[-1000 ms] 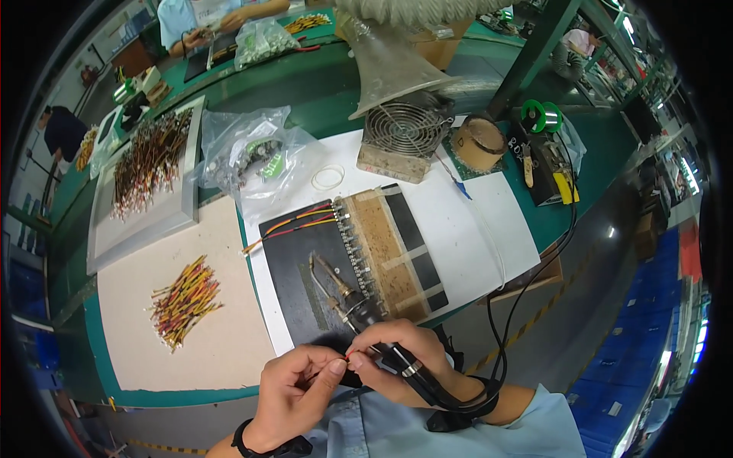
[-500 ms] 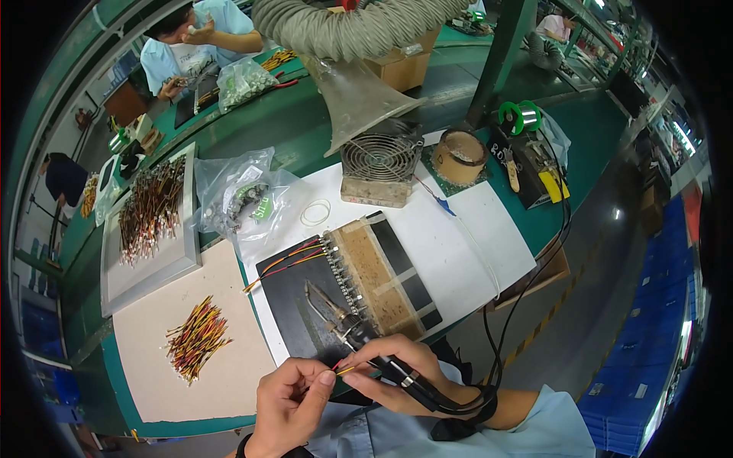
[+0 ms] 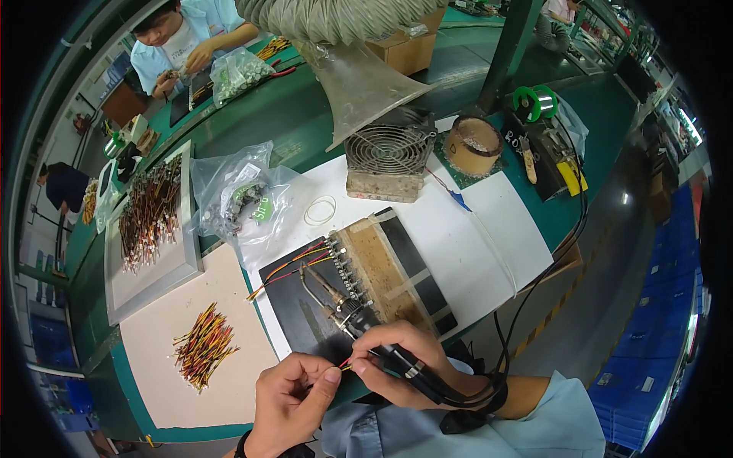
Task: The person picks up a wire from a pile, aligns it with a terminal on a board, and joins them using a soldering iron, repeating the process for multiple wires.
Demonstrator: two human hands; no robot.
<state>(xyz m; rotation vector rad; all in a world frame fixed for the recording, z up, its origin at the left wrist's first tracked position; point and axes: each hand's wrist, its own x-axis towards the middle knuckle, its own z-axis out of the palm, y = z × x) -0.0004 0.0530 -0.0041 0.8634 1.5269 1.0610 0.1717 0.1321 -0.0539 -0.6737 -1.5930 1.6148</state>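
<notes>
My left hand (image 3: 290, 401) pinches short red and yellow wires (image 3: 346, 366) between thumb and forefinger, low in front of the black board (image 3: 290, 309). My right hand (image 3: 405, 362) is wrapped round a black soldering iron (image 3: 397, 357), its fingertips meeting the other end of the same wires. The iron's metal tip and a thin tube beside it point up and left over the board. A wooden block (image 3: 378, 256) lies there, with a row of small metal connectors (image 3: 346, 267) along its left edge. Red, yellow and black wires (image 3: 294, 267) run left from the uppermost connectors.
Loose wires (image 3: 202, 347) lie heaped on the beige sheet (image 3: 160, 401) at left, below a tray (image 3: 191, 263) of wire bundles. Behind the board are a plastic bag (image 3: 229, 179), a fan (image 3: 391, 153), an extraction hood (image 3: 359, 84) and a solder spool (image 3: 534, 103). A co-worker (image 3: 191, 46) sits opposite.
The view has shifted slightly. My hands have drawn a little closer together, and less wire shows between them. The co-worker opposite has lowered a raised hand to the work.
</notes>
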